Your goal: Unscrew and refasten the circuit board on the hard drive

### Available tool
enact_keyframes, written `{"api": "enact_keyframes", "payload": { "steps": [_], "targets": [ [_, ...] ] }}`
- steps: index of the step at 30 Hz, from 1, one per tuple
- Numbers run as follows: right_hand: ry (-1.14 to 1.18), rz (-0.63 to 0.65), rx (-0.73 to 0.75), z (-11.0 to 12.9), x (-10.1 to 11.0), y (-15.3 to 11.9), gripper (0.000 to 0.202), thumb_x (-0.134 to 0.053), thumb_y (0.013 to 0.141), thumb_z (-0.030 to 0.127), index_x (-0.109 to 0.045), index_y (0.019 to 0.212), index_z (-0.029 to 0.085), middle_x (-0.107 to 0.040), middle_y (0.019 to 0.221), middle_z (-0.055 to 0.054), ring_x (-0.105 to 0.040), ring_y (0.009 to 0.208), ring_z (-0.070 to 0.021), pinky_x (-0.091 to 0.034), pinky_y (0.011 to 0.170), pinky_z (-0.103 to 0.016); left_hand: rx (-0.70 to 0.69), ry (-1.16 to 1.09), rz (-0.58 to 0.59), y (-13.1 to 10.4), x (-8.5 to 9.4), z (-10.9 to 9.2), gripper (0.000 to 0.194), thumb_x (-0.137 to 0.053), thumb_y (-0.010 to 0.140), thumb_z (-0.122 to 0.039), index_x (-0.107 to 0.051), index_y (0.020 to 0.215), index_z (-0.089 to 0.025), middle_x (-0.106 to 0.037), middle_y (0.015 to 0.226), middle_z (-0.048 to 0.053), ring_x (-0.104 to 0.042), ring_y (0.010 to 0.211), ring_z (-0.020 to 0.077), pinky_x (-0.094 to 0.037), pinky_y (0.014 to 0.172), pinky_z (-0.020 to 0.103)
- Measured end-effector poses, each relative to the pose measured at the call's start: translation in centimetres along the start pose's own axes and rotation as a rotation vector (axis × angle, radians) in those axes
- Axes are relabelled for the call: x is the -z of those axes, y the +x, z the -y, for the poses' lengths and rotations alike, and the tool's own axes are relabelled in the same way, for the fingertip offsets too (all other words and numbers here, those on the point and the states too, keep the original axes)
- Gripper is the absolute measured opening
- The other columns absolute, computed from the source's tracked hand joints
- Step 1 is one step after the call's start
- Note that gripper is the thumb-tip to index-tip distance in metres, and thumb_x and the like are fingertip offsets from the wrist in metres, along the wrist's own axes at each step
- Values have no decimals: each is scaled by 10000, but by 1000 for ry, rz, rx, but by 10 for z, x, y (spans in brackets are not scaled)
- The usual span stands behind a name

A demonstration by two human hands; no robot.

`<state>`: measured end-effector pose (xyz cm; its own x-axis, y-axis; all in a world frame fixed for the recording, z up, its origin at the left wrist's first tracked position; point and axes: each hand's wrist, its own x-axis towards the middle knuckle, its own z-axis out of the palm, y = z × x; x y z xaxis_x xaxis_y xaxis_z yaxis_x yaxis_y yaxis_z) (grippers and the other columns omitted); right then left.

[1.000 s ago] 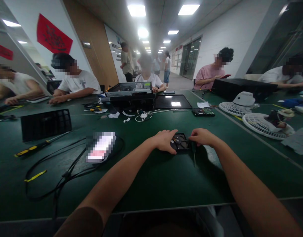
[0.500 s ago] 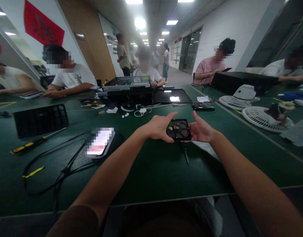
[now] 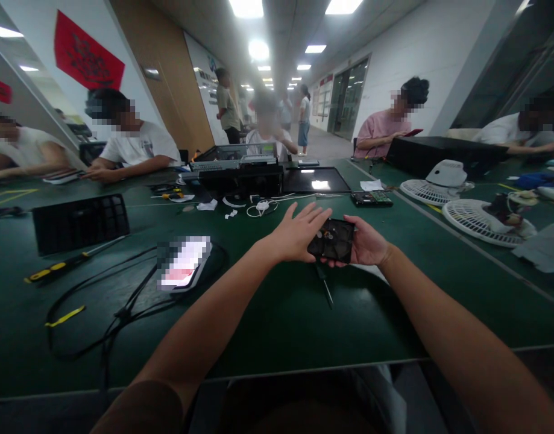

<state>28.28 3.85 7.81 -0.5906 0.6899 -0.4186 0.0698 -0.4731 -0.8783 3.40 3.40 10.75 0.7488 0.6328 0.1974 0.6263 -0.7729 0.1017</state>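
A flat black rectangular part [image 3: 331, 240], with small round pale spots on its upper face, is held above the table; its exact kind cannot be made out. My right hand [image 3: 367, 242] grips its right side, thumb along the top edge and fingers beneath. My left hand [image 3: 299, 234] lies at its left edge with fingers stretched out and spread, covering part of that side. Whether the left palm presses on the part is hidden. Just below, on the green table [image 3: 277, 325], lies a dark-handled screwdriver [image 3: 325, 286], its shaft pointing toward me.
On the left are a lit phone [image 3: 186, 263], black cables [image 3: 123, 313], a yellow-black screwdriver [image 3: 69, 265] and a black panel [image 3: 81, 223]. Ahead stand an opened computer case [image 3: 240, 175], a dark screen [image 3: 316, 179] and a circuit board [image 3: 371, 199]. White fan grilles [image 3: 480, 220] lie right. Several people sit around.
My left hand has loosened from the part and its fingers have straightened and spread. The right hand has closed around the part's right side. The view has shifted slightly.
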Motion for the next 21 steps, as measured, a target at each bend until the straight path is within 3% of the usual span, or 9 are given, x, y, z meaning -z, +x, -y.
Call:
{"api": "enact_keyframes", "payload": {
  "steps": [3, 5, 8, 11, 13, 16, 21],
  "targets": [
    [-20, -206, 48, 5, 17, -13, 832, -154, 974, 740, -598, 1362, 154, -780, 1099, -181, -757, 984, -315, -572, 890, -494, 32, -5, -91, 4, -8, -4, 1065, -813, 839, -449, -188, 1671, -221, -217, 1756, 180, -72, 1643, 423, -21, 1298, 652],
    [28, -368, 128, 6, 34, -24, 762, -215, 979, 707, -616, 1348, 173, -776, 1135, -179, -745, 1006, -317, -569, 880, -487, 67, -49, -124, 6, -20, -10, 825, -668, 965, -467, -285, 1643, -195, -322, 1716, 179, -223, 1615, 395, -140, 1309, 592],
    [186, -514, 291, 3, 65, -36, 651, -272, 1006, 617, -604, 1351, 177, -744, 1231, -190, -732, 1040, -321, -559, 870, -484, 66, -163, -53, 8, -46, -19, 572, -479, 1064, -482, -473, 1538, -161, -531, 1578, 156, -491, 1463, 323, -379, 1227, 478],
    [280, -645, 397, -2, 99, -42, 577, -260, 1041, 557, -566, 1353, 181, -701, 1281, -217, -727, 1047, -294, -546, 870, -471, 132, -204, -11, 7, -72, -23, 537, -445, 1072, -518, -588, 1433, -147, -587, 1522, 148, -526, 1425, 321, -412, 1204, 480],
    [220, -746, 439, -3, 118, -45, 572, -192, 1055, 515, -539, 1344, 164, -668, 1286, -258, -722, 1071, -289, -550, 840, -462, 166, -248, -24, 5, -83, -23, 525, -408, 1086, -512, -621, 1389, -140, -625, 1478, 143, -551, 1398, 302, -433, 1187, 459],
    [75, -924, 440, -2, 138, -52, 575, -103, 1055, 442, -533, 1293, 145, -649, 1223, -300, -725, 1059, -283, -551, 780, -437, 149, -273, -45, 3, -90, -21, 506, -402, 1088, -505, -649, 1349, -148, -651, 1443, 129, -574, 1368, 286, -449, 1173, 451],
    [194, -1142, 406, 2, 149, -57, 415, -279, 1052, 390, -616, 1190, 191, -716, 1058, -200, -737, 889, -257, -546, 738, -422, 116, -248, -46, 2, -93, -20, 504, -412, 1082, -513, -678, 1317, -156, -638, 1463, 127, -553, 1390, 291, -431, 1193, 470]
  ]
}}
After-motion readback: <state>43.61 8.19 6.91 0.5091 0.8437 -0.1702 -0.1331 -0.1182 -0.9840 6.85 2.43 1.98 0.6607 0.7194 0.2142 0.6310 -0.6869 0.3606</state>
